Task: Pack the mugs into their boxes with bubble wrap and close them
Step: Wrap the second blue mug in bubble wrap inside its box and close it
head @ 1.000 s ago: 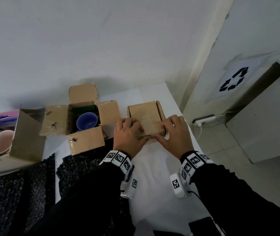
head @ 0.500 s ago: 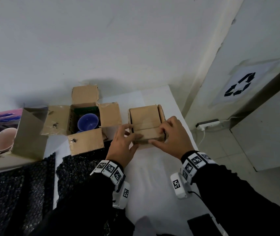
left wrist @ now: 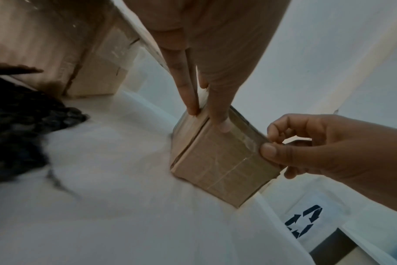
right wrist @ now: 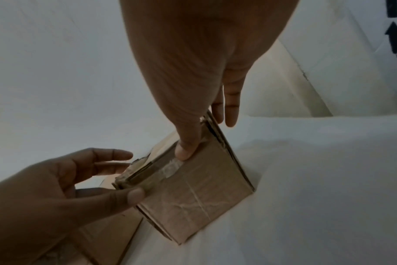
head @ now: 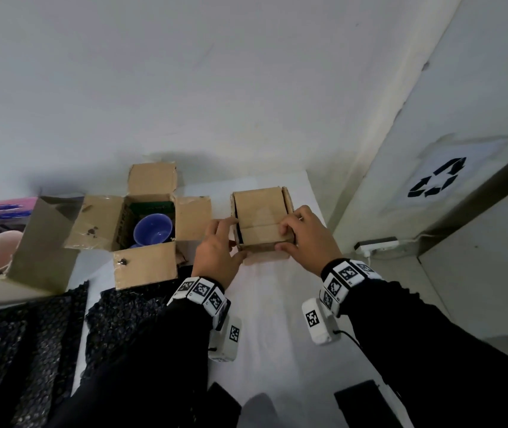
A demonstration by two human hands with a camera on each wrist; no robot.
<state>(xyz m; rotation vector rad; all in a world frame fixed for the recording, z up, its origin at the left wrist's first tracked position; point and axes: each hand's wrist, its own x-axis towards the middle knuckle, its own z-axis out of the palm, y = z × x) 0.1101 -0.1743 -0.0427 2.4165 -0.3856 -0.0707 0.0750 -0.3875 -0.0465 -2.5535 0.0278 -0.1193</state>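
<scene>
Near table edge (head: pixel 314 193), both hands' grip on closed box (head: pixel 260 208)

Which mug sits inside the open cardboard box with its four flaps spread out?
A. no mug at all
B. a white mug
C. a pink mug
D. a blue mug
D: the head view shows a blue mug standing in the open cardboard box, left of the small box that both hands work on.

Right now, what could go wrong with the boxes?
The small box sits near the table's right edge; a push from the right hand or left hand might slide it off. Its flaps aren't taped, so they may spring open. The blue mug looks unwrapped and could chip.
</scene>
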